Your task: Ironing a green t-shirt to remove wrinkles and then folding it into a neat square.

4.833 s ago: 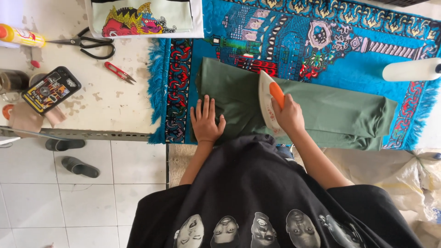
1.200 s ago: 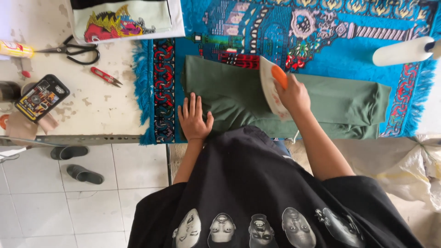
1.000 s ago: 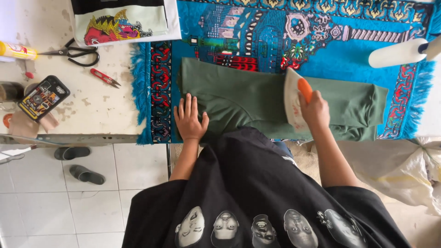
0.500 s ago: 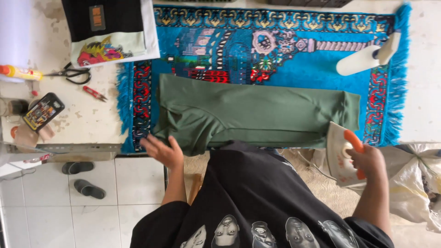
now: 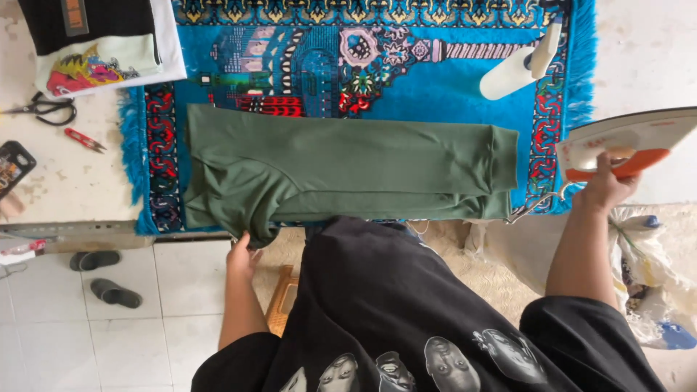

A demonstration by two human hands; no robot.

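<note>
Outward from the right hand (image 5: 606, 185), which was clenched around the orange handle of a white clothes iron (image 5: 628, 141), the iron hung lifted just past the right end of the green garment (image 5: 341, 170), clear of the cloth and over the fringed edge of the blue patterned rug (image 5: 435, 80). The left hand (image 5: 243, 254) sat at the garment's near left corner, fingers curled on the fold that drooped off the counter (image 5: 65, 181); whether it pinched the cloth or only touched it I cannot tell. The garment lay folded lengthwise on the rug. It looked light, soft and limp, likely to slide and crease, so an edge or corner seemed the place to take it, while the iron, probably heavy and hot underneath, was best held by the handle alone. Beyond the garment's far right end lay a white bottle (image 5: 519, 65). Left of it on the counter lay scissors (image 5: 43, 109), red snips (image 5: 83, 139) and a phone (image 5: 11, 167).
</note>
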